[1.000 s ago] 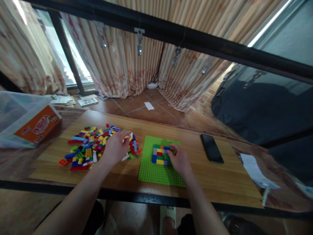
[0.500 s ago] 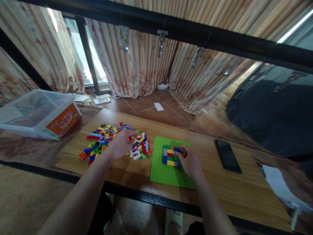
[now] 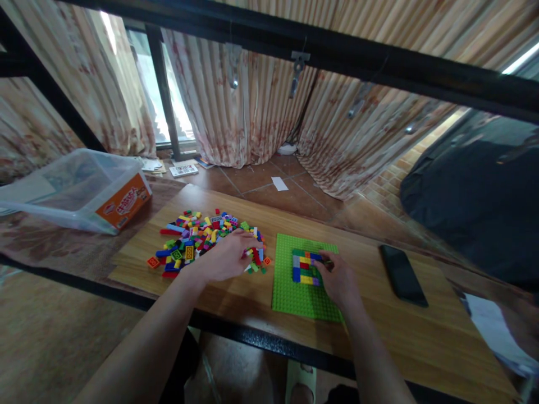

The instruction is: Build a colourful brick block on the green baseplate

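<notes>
My left hand [image 3: 229,257] is over the right part of a pile of loose toy building bricks [image 3: 197,230], palm down. Its index finger reaches out to the right with the thumb apart below it; no brick shows between them. A green baseplate [image 3: 286,297] lies to the right of the pile. On it sits a flat square of multicoloured bricks [image 3: 304,266], mostly blue, yellow, red and green. At the square's right edge is my right hand [image 3: 337,278], thumb and fingers curled in close. Whatever is between those fingertips is hidden.
A clear plastic bin [image 3: 80,202] with an orange label stands left of the wooden board [image 3: 421,348]. A black phone [image 3: 403,275] lies at the board's right, with white paper [image 3: 490,320] beyond. A dark metal bar [image 3: 269,33] crosses above, before the curtains [image 3: 252,112].
The whole view has shifted, so things appear farther right. My left hand has moved right across the pile, its fingers now near the right edge. My right hand stays at the brick square.
</notes>
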A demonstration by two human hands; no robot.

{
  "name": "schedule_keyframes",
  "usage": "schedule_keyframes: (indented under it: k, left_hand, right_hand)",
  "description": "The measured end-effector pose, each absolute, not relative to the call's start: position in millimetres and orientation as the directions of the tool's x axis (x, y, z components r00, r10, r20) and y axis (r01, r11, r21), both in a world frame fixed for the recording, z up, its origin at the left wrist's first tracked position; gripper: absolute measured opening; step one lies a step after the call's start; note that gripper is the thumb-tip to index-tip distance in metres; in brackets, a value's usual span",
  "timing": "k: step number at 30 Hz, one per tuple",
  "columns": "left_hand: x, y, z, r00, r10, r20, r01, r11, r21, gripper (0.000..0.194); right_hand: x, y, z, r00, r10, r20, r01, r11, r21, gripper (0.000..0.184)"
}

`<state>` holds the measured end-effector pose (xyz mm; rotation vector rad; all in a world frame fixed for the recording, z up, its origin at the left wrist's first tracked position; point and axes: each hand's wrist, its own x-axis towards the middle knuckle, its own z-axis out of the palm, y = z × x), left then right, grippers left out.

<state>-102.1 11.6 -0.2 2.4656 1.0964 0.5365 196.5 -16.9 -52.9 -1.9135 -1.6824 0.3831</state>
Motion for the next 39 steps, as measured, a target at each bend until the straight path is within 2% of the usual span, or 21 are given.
schedule_keyframes:
  k: [3,8,21,27,30,35,39]
  left_hand:
    - [-100,9,2,0.701,0.697,0.151,0.558,-0.668,0.493,0.038]
    - [-97,7,-6,0.714,0.692,0.107,0.567,-0.661,0.492,0.023]
    - [-94,8,-9,0.707,0.688,0.162,0.542,-0.675,0.501,0.014]
    - [-95,8,-4,0.678,0.708,0.195,0.569,-0.675,0.470,0.014]
    - [-98,13,-4,0.602,0.760,0.245,0.632,-0.641,0.435,0.016]
    - [-109,34,-12,0.287,0.892,0.349,0.834,-0.411,0.367,0.023]
    - [-106,50,-21,0.236,0.911,0.337,0.889,-0.343,0.303,0.029]
  right_hand:
    - [197,-16,-53,0.174,0.972,0.156,0.817,-0.054,-0.574,0.035]
    - [196,-17,-51,0.159,0.974,0.160,0.837,-0.047,-0.545,0.034]
    - [199,-17,-52,0.122,0.975,0.184,0.848,-0.007,-0.529,0.034]
    - [198,-17,-52,0.114,0.975,0.188,0.854,0.000,-0.519,0.036]
    - [199,-17,-53,0.112,0.975,0.191,0.857,0.002,-0.515,0.035]
    - [199,-18,-55,0.101,0.975,0.199,0.855,0.017,-0.519,0.035]
    - [198,-18,-55,0.107,0.975,0.194,0.859,0.008,-0.512,0.035]
